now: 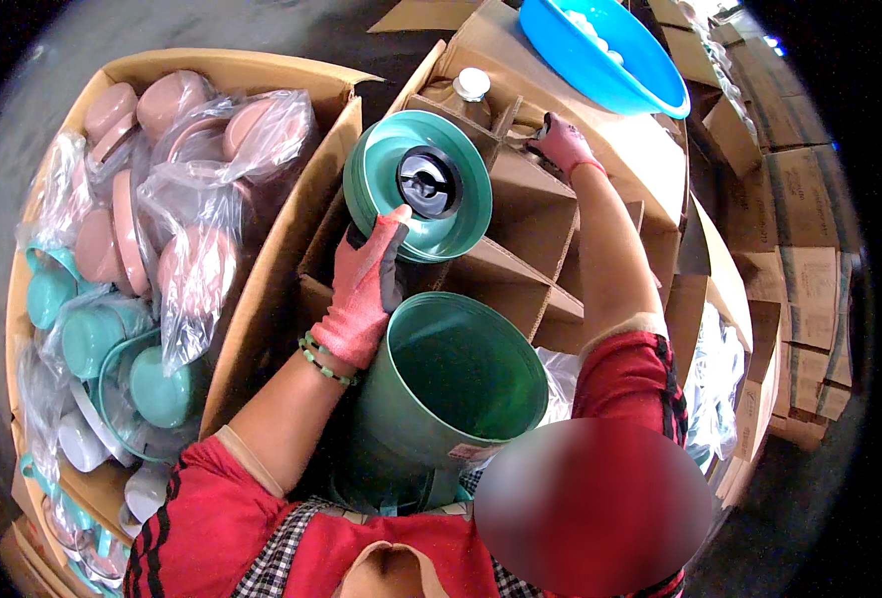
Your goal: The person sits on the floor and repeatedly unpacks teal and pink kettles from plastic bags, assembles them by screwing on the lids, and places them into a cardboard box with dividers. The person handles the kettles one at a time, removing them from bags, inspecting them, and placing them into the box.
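My left hand (pixel 361 284), in a pink-red and grey glove, grips the edge of a round teal lid (pixel 376 140) with a black centre piece. The lid is held up over the divided carton. Below it, a large green open-topped vessel (pixel 451 364) stands upright close to my body; its inside looks dark. My right hand (pixel 564 145), gloved the same way, reaches into a far compartment of the cardboard dividers (pixel 516 234). Its fingers are curled at something dark that I cannot make out. A clear-looking container with a white cap (pixel 471 84) sits in a neighbouring compartment.
At left, an open carton (pixel 272 239) holds pink lids (pixel 197 269), teal lids (pixel 160 387) and white ones, many in clear plastic bags. A blue basin (pixel 650 85) with small white items rests at the far right. Stacked cardboard boxes (pixel 805 279) stand beyond.
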A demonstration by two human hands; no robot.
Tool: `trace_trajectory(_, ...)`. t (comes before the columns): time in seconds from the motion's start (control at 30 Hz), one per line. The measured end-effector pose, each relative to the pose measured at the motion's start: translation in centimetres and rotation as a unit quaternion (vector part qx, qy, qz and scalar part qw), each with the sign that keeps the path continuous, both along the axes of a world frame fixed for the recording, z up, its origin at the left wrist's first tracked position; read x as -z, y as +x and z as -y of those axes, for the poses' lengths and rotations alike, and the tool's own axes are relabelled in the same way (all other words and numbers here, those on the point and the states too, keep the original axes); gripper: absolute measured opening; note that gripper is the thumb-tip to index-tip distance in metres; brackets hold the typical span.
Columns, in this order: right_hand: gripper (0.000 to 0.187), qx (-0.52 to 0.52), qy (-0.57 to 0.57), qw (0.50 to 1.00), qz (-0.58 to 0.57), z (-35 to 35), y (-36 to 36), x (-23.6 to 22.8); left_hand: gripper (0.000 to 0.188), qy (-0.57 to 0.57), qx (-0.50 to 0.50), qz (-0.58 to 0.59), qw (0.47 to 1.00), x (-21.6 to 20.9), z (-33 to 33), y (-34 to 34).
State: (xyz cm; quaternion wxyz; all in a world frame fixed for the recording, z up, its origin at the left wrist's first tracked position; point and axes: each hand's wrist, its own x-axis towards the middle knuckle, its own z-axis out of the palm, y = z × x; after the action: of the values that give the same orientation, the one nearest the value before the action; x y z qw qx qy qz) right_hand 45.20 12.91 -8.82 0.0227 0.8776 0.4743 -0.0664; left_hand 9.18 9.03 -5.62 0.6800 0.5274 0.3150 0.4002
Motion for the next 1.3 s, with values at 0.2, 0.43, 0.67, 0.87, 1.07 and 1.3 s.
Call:
trace_trajectory(0.2,0.057,0.128,0.082,0.987,0.047,0.0,-2.8,0.7,0.025,-0.255,-0.009,0.118,0.96,-1.2,-0.6,0.6)
trace_trajectory(0.43,0.057,0.079,0.06,0.995,0.012,0.2,-2.8,-0.3,0.03,-0.196,-0.01,0.082,0.977,-1.1,-0.3,0.6)
trace_trajectory(0.67,0.058,0.0,0.221,0.971,0.095,1.8,-1.3,-5.8,0.017,-0.066,-0.048,0.017,0.997,-0.6,-0.2,0.0)
trace_trajectory(0.87,0.045,-0.052,0.24,0.969,0.038,8.0,-5.3,-22.6,0.025,-0.336,0.018,0.337,0.88,0.9,-0.8,0.6)
trace_trajectory(1.07,0.02,0.04,0.542,0.813,-0.207,23.1,-13.8,-28.5,0.034,-0.235,0.295,0.497,0.781,-1.4,0.2,-0.7)
trace_trajectory(1.3,0.029,0.113,0.633,0.611,-0.462,27.9,-25.1,-17.5,0.027,0.011,0.07,0.395,0.916,-9.6,3.9,-1.7)
